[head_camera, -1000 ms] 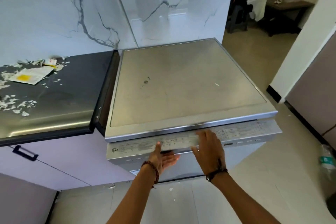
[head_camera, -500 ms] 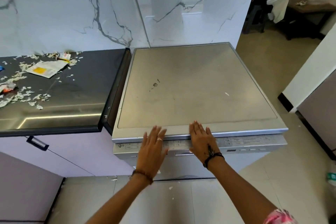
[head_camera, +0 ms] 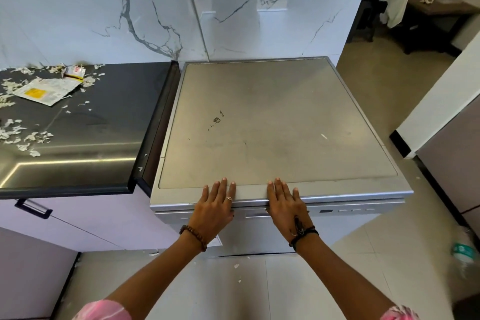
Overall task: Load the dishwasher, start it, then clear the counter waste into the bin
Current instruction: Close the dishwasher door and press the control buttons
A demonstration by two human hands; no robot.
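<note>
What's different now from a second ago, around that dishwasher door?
The dishwasher door swung up from ajar to shut under the top. Left hand turned from palm-up under the door to flat, fingers on the front edge; right hand slid up alongside it. Nothing gripped. Torn paper and the packet on the counter stayed put.

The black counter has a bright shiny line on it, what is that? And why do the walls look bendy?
Head view: the line is glare, a light reflected in the glossy counter near its front edge. Head view: the wide-angle lens bows straight edges near the borders, like the wall on the right.
</note>
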